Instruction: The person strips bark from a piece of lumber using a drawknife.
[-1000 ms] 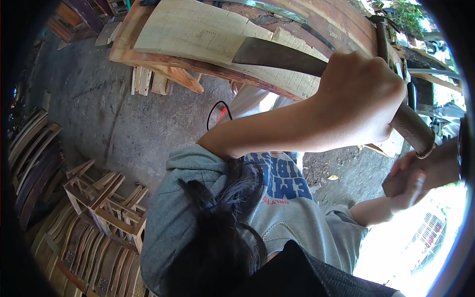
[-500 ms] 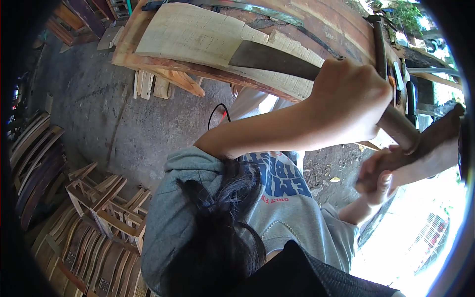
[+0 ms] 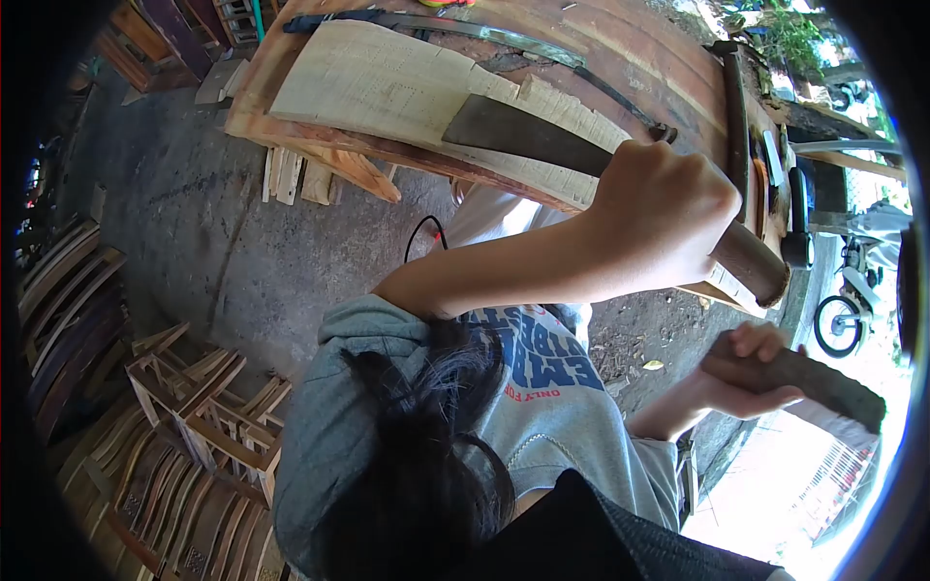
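Observation:
My left hand (image 3: 668, 208) is closed around the wooden handle (image 3: 758, 269) of a machete, back of the hand facing up. The machete's dark blade (image 3: 528, 137) points left over a pale wooden board (image 3: 363, 77), overlapping it in this view. The handle's round butt end sticks out past my hand at lower right. My right hand (image 3: 741, 382) lies lower, palm up, thumb on one side and fingers curled over the other side of a rough, dark oblong block (image 3: 819, 382). The block is apart from the handle.
The board lies on a wooden workbench (image 3: 639, 58), alongside a long metal strip (image 3: 484, 31). Chair frames (image 3: 208, 397) stand at lower left, near stacked curved wooden pieces (image 3: 58, 329). A motorbike (image 3: 848, 315) stands outside at right.
My right hand and the block have swung down, away from the handle's butt end, where they were close together. My left hand with the machete sits slightly farther left.

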Motion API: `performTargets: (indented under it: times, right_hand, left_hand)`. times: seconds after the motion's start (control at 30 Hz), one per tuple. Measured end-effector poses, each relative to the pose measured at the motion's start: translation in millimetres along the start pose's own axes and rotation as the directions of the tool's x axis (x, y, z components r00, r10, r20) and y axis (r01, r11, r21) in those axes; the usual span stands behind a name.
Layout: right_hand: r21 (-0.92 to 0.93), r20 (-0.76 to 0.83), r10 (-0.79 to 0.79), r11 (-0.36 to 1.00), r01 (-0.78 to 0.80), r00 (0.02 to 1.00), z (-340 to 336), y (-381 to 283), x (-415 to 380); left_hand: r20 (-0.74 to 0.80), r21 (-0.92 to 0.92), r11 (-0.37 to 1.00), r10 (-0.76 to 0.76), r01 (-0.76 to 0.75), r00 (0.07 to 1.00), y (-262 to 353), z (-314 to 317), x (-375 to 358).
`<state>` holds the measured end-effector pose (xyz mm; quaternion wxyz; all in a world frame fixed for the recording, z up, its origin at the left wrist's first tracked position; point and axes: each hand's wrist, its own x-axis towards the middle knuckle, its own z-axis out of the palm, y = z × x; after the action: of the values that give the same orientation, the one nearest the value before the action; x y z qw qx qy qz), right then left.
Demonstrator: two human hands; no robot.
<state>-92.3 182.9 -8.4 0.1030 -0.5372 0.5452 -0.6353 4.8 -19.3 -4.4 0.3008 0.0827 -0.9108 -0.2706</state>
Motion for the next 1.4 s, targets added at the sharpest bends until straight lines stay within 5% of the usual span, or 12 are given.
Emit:
performTargets:
  times: [0.03, 0.1, 0.17, 0.23, 0.33, 0.43, 0.63, 0.7, 0.9, 1.1, 1.23, 1.4]
  right_hand:
    - [-0.270, 0.628, 0.114, 0.960, 0.078, 0.770, -15, -3, 13]
    - [0.039, -0.330, 0.408, 0.907, -0.420, 0.851, 56, 10, -35]
    - [-0.318, -0.388, 0.199, 0.887, -0.334, 0.900, 24, 22, -38]
    - [0.015, -0.587, 0.025, 1.000, -0.020, 0.810, 18, 19, -22]
    - [0.322, -0.582, -0.067, 0.896, 0.306, 0.810, 43, 12, -15]
    - [0.003, -0.293, 0.331, 0.939, -0.345, 0.897, 57, 34, -41]
    - [0.300, -0.596, 0.161, 0.953, 0.032, 0.787, 59, 28, -22]
    - [-0.171, -0.329, 0.250, 0.933, -0.318, 0.911, 73, 45, -41]
    - [0.386, -0.588, 0.296, 0.921, -0.060, 0.753, 72, 34, -9]
    - [-0.125, -0.229, 0.324, 0.925, -0.358, 0.918, 90, 54, -22]
    - [0.330, -0.595, 0.253, 0.942, -0.056, 0.763, 97, 40, 8]
    - [-0.053, -0.206, 0.442, 0.886, -0.461, 0.873, 106, 44, -15]
  left_hand:
    - [-0.007, 0.004, 1.000, 0.002, -0.002, 1.000, 0, 0, 1]
    - [0.081, 0.006, 0.999, -0.041, 0.040, 0.996, -3, -2, 3]
    - [0.114, 0.053, 0.996, -0.081, 0.075, 0.990, -7, -1, 5]
    - [0.093, 0.062, 0.998, -0.034, 0.028, 0.995, -8, 1, 2]
    - [0.069, 0.090, 0.996, -0.032, 0.026, 0.997, -5, 0, 2]
    - [0.185, 0.122, 0.983, -0.157, 0.136, 0.970, -19, 1, 4]
    - [0.125, 0.157, 0.987, -0.055, 0.035, 0.991, -20, -4, -5]
    - [0.139, 0.174, 0.984, -0.063, 0.038, 0.988, -26, -3, -3]
    - [-0.028, 0.159, 0.987, -0.033, 0.037, 0.999, -37, -15, -9]
    - [-0.090, 0.160, 0.987, -0.015, 0.030, 0.996, -67, -13, -10]
    - [-0.189, 0.165, 0.986, 0.045, -0.013, 0.981, -73, -27, -14]
    - [-0.120, 0.225, 0.971, -0.058, 0.084, 0.991, -69, -43, -7]
